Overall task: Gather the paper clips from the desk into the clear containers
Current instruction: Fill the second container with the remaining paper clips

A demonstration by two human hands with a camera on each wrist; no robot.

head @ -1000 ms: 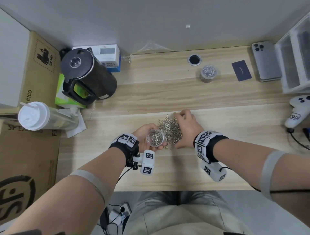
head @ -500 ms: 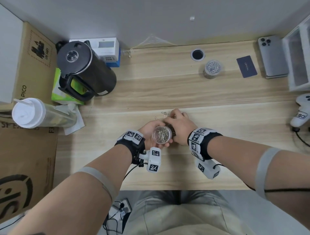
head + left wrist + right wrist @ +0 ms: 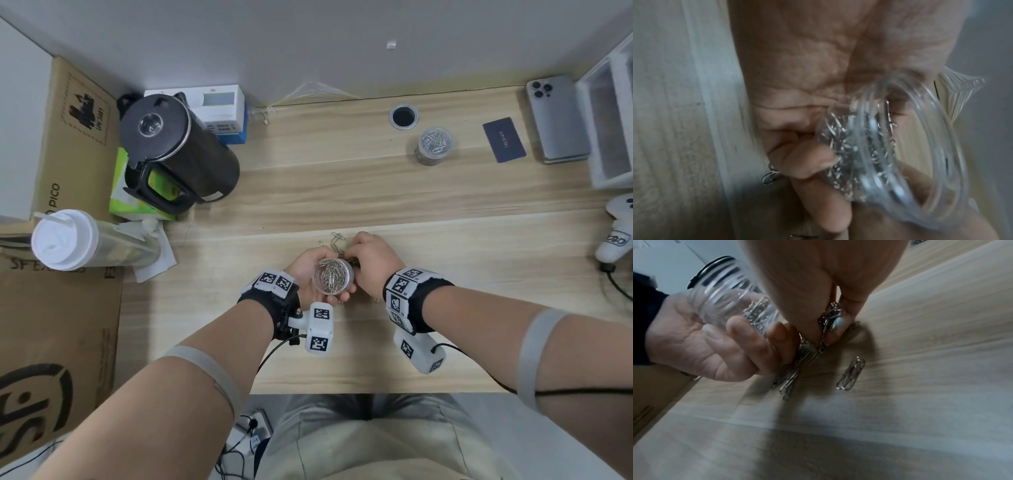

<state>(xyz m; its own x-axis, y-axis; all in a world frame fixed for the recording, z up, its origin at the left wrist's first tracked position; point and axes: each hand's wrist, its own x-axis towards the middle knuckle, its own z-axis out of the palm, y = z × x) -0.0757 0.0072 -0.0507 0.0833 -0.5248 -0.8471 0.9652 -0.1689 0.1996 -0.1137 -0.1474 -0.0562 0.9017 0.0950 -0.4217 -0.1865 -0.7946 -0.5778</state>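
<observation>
My left hand (image 3: 303,270) grips a small clear jar (image 3: 333,276) part-filled with silver paper clips, held just above the desk near the front middle. In the left wrist view the jar (image 3: 890,154) lies against my palm with my fingers (image 3: 813,164) curled round it. My right hand (image 3: 368,262) sits beside the jar and pinches a bunch of paper clips (image 3: 829,321) between thumb and fingers. Loose paper clips (image 3: 337,240) lie on the wood just beyond both hands, and a separate paper clip (image 3: 851,374) lies alone. A second clear jar (image 3: 434,145) of clips stands far back right.
A black kettle (image 3: 178,150) and a lidded cup (image 3: 82,243) stand at the left, by cardboard boxes (image 3: 51,308). At the back right lie a dark card (image 3: 504,139), a phone (image 3: 556,118) and a white drawer unit (image 3: 613,126). A white controller (image 3: 616,236) lies at the right edge.
The large pile of clips on the desk has shrunk to a few loose ones. The jar looks fuller. My right hand has closed in beside the jar, clips pinched in it.
</observation>
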